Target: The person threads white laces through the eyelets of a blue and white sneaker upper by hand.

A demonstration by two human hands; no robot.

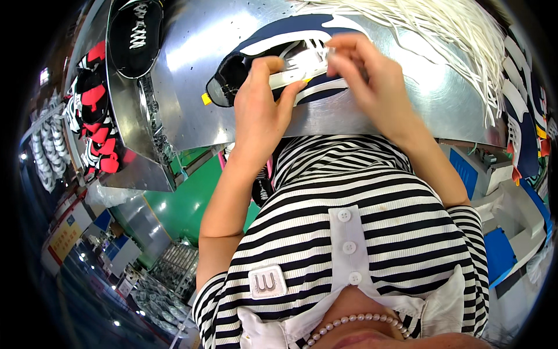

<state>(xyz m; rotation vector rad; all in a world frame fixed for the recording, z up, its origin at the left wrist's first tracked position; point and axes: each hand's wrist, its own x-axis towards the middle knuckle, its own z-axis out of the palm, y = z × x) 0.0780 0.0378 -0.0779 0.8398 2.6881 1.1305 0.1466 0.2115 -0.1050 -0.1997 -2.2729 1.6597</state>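
Note:
A navy and white shoe upper (279, 35) lies on a shiny metal worktable (192, 75), its opening facing left. My left hand (261, 104) grips the shoe's near side, thumb up by the white eyelet panel. My right hand (360, 64) pinches a white lace end at the eyelets, fingers closed together on it. A yellow tag (206, 99) sticks out at the shoe's left end.
A bundle of loose white laces (459, 35) fans over the table's far right. A black shoe (136, 35) sits on a tilted metal tray at left, with red and black shoe parts (96, 122) below it. More navy and white uppers (523, 116) stack at the right edge.

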